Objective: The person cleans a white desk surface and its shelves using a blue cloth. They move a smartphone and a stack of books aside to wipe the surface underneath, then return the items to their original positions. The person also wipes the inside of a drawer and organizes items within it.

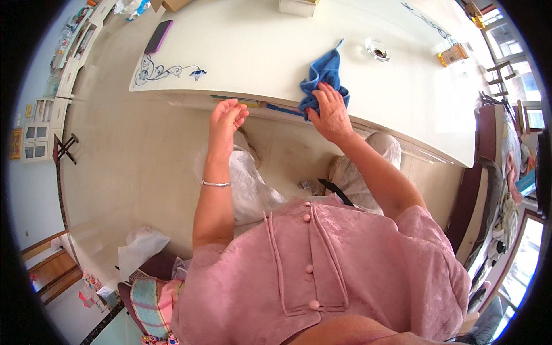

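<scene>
A crumpled blue cloth (325, 71) lies on the white tabletop (254, 47) at its near edge. My right hand (331, 113) rests on the cloth, its fingers spread over the near part and the thumb at the side, gripping it against the table. My left hand (227, 118) hovers just short of the table's near edge, its fingers loosely curled and nothing visible in them. A silver bangle (216, 184) circles the left wrist. Beyond the cloth to the right stands a glass ashtray (377, 49) with dark residue in it.
A phone (158, 36) with a purple edge lies at the table's left end. On the right stands a bottle of amber liquid (453, 54). A whitish box (298, 7) sits at the far side. Books (236, 101) show on a shelf under the tabletop. A dark-framed sofa (476, 172) borders the right.
</scene>
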Tool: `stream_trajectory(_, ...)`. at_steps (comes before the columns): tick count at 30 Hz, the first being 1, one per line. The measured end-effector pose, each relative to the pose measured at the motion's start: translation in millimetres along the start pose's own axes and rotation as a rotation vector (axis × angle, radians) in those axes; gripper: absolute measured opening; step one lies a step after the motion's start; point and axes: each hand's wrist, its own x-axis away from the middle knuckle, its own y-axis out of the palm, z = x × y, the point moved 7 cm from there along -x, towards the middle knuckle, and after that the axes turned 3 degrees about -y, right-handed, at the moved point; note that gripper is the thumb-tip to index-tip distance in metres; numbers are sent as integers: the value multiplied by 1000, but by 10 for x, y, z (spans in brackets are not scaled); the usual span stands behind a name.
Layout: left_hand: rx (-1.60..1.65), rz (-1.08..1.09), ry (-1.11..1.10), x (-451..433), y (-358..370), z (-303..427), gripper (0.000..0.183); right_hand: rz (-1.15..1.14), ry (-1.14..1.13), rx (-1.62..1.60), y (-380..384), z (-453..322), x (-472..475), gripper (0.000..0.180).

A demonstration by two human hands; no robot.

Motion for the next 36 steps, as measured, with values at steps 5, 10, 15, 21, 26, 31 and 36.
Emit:
stream_trajectory(5,152,-27,-51,-57,38,10,21,47,10,-39,291,20,-730,43)
stream_trajectory(10,134,-56,-67,-93,53,80,22,74,341,185,544,478,-1645,48)
stream_trajectory(15,193,-76,-47,-113,14,163,22,84,505,293,807,506,-2068,44)
stream_trajectory(21,189,-81,-38,-208,-62,177,21,-19,138,272,1295,-515,-2130,38)
stream_trajectory(26,208,-32,-16,-257,-89,153,20,-66,-103,180,1297,-1033,-1618,40)
stream_trajectory(31,245,11,20,-273,-191,97,19,-115,-115,167,842,-890,-993,43)
stream_trajectory(36,270,-4,9,-245,-170,-12,20,-66,25,221,324,-263,-295,43)
